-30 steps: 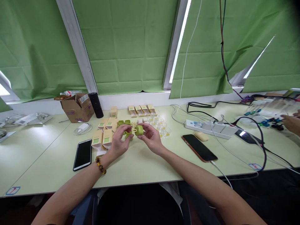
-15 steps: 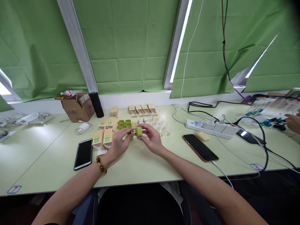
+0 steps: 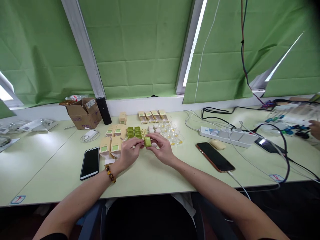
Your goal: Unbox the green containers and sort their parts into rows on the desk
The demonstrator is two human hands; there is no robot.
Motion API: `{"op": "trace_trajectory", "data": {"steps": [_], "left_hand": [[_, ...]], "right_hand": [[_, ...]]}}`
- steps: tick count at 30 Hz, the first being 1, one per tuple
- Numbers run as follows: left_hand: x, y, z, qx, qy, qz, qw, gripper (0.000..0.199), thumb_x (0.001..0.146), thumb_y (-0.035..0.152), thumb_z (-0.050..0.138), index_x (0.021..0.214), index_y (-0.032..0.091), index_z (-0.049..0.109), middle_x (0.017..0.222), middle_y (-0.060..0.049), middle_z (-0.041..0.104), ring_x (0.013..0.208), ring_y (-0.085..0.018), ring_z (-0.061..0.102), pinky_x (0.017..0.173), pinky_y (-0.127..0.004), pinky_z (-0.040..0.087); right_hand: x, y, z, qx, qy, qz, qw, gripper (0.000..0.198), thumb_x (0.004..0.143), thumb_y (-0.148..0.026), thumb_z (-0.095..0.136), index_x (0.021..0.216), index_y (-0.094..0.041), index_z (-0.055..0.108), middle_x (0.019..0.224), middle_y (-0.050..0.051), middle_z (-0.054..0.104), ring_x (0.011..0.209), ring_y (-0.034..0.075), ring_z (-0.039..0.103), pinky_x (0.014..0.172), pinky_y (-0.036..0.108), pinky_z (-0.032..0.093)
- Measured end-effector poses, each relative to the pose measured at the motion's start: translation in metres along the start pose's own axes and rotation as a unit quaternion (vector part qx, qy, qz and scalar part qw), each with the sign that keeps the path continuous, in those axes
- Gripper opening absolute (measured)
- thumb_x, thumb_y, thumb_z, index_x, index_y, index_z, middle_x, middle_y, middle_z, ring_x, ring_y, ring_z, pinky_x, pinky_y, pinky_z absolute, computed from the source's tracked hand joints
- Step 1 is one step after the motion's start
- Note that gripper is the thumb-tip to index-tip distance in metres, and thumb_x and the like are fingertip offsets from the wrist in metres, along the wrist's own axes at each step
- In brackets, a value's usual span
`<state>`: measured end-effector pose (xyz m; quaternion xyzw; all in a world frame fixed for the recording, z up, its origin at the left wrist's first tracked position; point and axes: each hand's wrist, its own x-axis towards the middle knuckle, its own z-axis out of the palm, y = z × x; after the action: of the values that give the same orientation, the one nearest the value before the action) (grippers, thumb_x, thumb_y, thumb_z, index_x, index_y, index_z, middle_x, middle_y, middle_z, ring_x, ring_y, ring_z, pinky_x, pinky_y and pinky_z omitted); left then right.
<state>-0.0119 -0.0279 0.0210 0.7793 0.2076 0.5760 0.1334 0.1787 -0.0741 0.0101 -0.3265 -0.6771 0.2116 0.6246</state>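
Note:
My right hand (image 3: 162, 148) holds a small green plastic cup (image 3: 148, 141) between thumb and fingers, tipped on its side above the table. My left hand (image 3: 130, 152) is closed in a pinch at the cup's left side; the small pale yellow piece at its fingertips is mostly hidden now. Just behind the hands stand several green cups (image 3: 134, 131) in rows. Beside them lie small pale yellow pieces (image 3: 144, 131), white blocks (image 3: 151, 129) and clear cups (image 3: 172, 130) with yellow spots. Open cardboard boxes (image 3: 116, 148) stand left of my left hand.
A phone (image 3: 90, 163) lies at left, another phone (image 3: 215, 156) at right beside a beige case (image 3: 217, 144). A power strip (image 3: 227, 136) with looping cables crosses the right side. A carton (image 3: 84, 113) and black cylinder (image 3: 103, 110) stand at the back. Another person's hand (image 3: 315, 129) shows far right.
My left fingertips have come closer against the green cup, and the pale yellow piece between them is now mostly covered. The cup has turned slightly. The other person's hand has shifted right.

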Motion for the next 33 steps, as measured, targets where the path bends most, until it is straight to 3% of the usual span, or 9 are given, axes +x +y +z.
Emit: {"op": "trace_trajectory", "data": {"steps": [3,7,10,13,18,25,30,33], "left_hand": [[-0.001,-0.001,0.003,0.003,0.002,0.009,1.0,0.018,0.095,0.017,0.065,0.087,0.022,0.081,0.081,-0.004,0.08,0.069,-0.018,0.075,0.065,-0.031,0.063],[-0.001,-0.002,0.005,-0.034,0.005,-0.046,0.998,0.015,0.097,0.026,0.067,0.101,0.021,0.08,0.093,-0.007,0.08,0.079,-0.02,0.076,0.073,-0.034,0.065],[0.002,-0.001,0.002,-0.067,-0.015,-0.057,0.996,0.036,0.095,0.029,0.071,0.131,0.022,0.071,0.122,-0.013,0.074,0.104,-0.025,0.075,0.091,-0.042,0.065],[0.005,0.0,-0.004,-0.035,-0.053,-0.014,0.998,0.06,0.091,0.028,0.076,0.148,0.025,0.058,0.139,-0.015,0.065,0.123,-0.03,0.067,0.104,-0.051,0.059],[0.008,-0.006,-0.005,0.015,-0.082,0.03,0.996,0.053,0.089,0.03,0.08,0.139,0.027,0.062,0.128,-0.012,0.07,0.123,-0.031,0.064,0.105,-0.054,0.055],[0.007,-0.01,-0.003,0.033,-0.053,0.022,0.998,0.043,0.087,0.029,0.081,0.127,0.025,0.066,0.118,-0.009,0.072,0.116,-0.029,0.066,0.103,-0.051,0.054],[0.007,-0.004,-0.006,0.08,-0.024,0.039,0.996,0.04,0.085,0.027,0.082,0.122,0.025,0.067,0.115,-0.009,0.072,0.115,-0.031,0.064,0.103,-0.053,0.052],[0.004,-0.002,-0.006,0.105,-0.03,0.08,0.991,0.039,0.083,0.022,0.081,0.12,0.024,0.067,0.114,-0.01,0.072,0.118,-0.033,0.062,0.105,-0.058,0.051]], "right_hand": [[0.0,0.004,0.0,0.0,0.0,0.011,1.0,0.041,0.089,-0.035,0.082,0.128,-0.03,0.074,0.127,0.01,0.066,0.103,0.023,0.069,0.088,0.043,0.065],[0.007,-0.002,0.0,0.001,-0.003,-0.007,1.0,0.039,0.09,-0.033,0.079,0.129,-0.031,0.073,0.126,0.01,0.065,0.11,0.025,0.067,0.088,0.042,0.064],[0.012,-0.009,-0.001,-0.043,-0.002,-0.038,0.998,0.042,0.095,-0.029,0.072,0.136,-0.033,0.067,0.131,0.011,0.065,0.119,0.028,0.064,0.088,0.044,0.063],[0.011,-0.008,-0.003,-0.131,-0.006,-0.076,0.988,0.045,0.095,-0.026,0.069,0.139,-0.033,0.062,0.127,0.011,0.069,0.113,0.03,0.062,0.083,0.047,0.062],[0.006,-0.002,-0.004,-0.181,-0.001,-0.093,0.979,0.044,0.097,-0.023,0.066,0.139,-0.031,0.058,0.123,0.011,0.069,0.096,0.028,0.062,0.076,0.047,0.06],[0.006,-0.015,-0.005,-0.121,-0.003,-0.082,0.989,0.043,0.096,-0.023,0.065,0.138,-0.032,0.06,0.132,0.011,0.069,0.109,0.029,0.065,0.083,0.047,0.062],[0.01,-0.021,-0.007,-0.141,0.06,-0.071,0.986,0.014,0.098,-0.027,0.064,0.105,-0.03,0.076,0.121,0.01,0.072,0.117,0.031,0.062,0.093,0.053,0.058],[0.01,-0.021,-0.005,-0.171,0.07,-0.071,0.98,0.012,0.095,-0.025,0.07,0.092,-0.032,0.08,0.115,0.008,0.073,0.118,0.033,0.058,0.105,0.06,0.05]]}}
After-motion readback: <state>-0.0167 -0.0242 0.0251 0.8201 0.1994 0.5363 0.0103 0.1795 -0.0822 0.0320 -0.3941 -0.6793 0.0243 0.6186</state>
